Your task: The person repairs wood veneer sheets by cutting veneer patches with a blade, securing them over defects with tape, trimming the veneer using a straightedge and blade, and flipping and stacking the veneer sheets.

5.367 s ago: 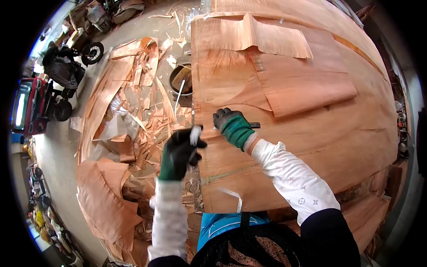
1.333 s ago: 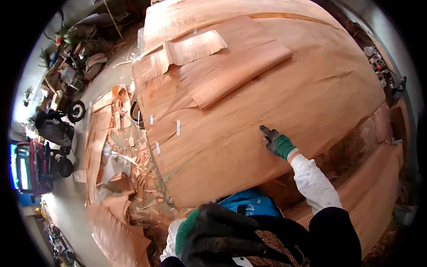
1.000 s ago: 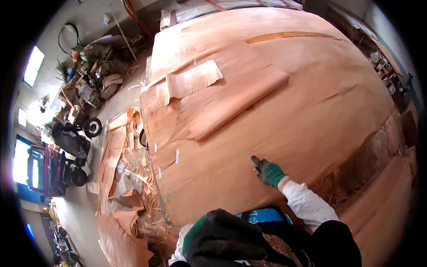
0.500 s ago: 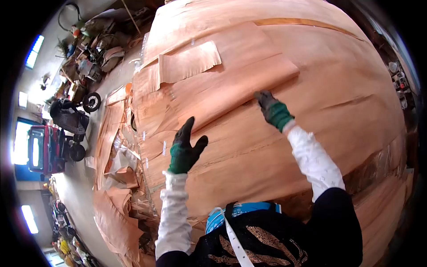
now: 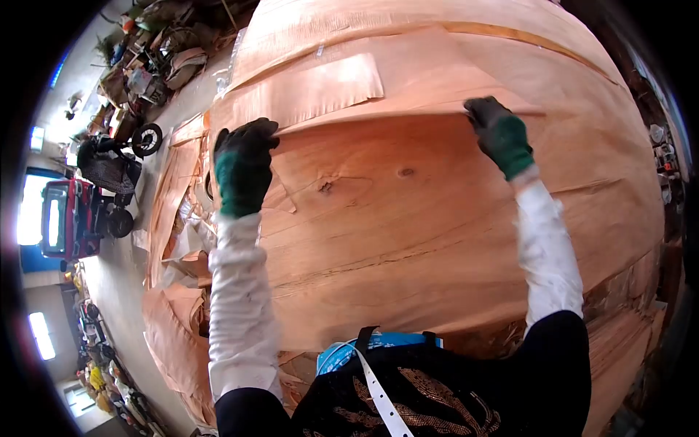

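Observation:
A thin sheet of reddish wood veneer [image 5: 437, 76] lies across the stack, its near edge raised between my hands. At the left end of that edge, my left hand [image 5: 246, 149], in a black and green glove, is closed on the veneer. My right hand [image 5: 501, 131], gloved alike, grips the same edge farther right; its fingertips are partly hidden. A smaller veneer piece [image 5: 328, 89] rests on top of the sheet, near its far left part. Below the raised edge, another veneer surface [image 5: 393, 218] shows dark knots and a long crack.
Torn veneer scraps [image 5: 175, 313] hang and pile along the stack's left side. Beyond them on the floor stand a red vehicle [image 5: 69, 218] and a motorcycle [image 5: 109, 164]. Assorted clutter [image 5: 156, 76] lines the wall. A blue item [image 5: 397, 341] is at my waist.
Both hands have moved forward and apart, from beside the rolled or folded near edge to gripping it. That edge is now lifted and pushed away, uncovering the knotted surface beneath.

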The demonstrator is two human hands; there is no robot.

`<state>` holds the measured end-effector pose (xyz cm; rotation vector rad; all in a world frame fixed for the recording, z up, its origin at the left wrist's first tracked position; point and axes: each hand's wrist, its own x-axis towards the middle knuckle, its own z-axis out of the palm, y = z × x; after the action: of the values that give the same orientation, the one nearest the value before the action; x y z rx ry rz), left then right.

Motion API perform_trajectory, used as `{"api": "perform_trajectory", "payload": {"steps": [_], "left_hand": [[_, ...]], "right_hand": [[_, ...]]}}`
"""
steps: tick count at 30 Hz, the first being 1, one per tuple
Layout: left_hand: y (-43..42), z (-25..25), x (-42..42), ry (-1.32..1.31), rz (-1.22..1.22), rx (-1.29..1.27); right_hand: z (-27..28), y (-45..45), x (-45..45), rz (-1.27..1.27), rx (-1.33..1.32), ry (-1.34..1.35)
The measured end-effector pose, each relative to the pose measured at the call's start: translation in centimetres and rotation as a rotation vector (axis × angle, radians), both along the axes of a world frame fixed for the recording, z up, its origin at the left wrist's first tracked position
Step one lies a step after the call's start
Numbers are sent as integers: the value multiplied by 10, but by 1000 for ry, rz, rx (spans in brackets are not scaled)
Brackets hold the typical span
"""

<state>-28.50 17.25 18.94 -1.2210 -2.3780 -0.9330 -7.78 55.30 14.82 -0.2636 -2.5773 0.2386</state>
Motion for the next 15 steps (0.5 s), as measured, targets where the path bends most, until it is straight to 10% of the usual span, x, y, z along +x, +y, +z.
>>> {"api": "perform_trajectory", "payload": {"steps": [8, 10, 15], "left_hand": [[-91, -11, 146, 163, -60, -270], [-116, -29, 182, 91, -36, -274], [-184, -74, 260, -93, -37, -336]], "right_hand": [[12, -97, 179, 18, -222, -321], [-38, -119, 227, -14, -630, -438], [-29, -162, 251, 303, -240, -1135]]}}
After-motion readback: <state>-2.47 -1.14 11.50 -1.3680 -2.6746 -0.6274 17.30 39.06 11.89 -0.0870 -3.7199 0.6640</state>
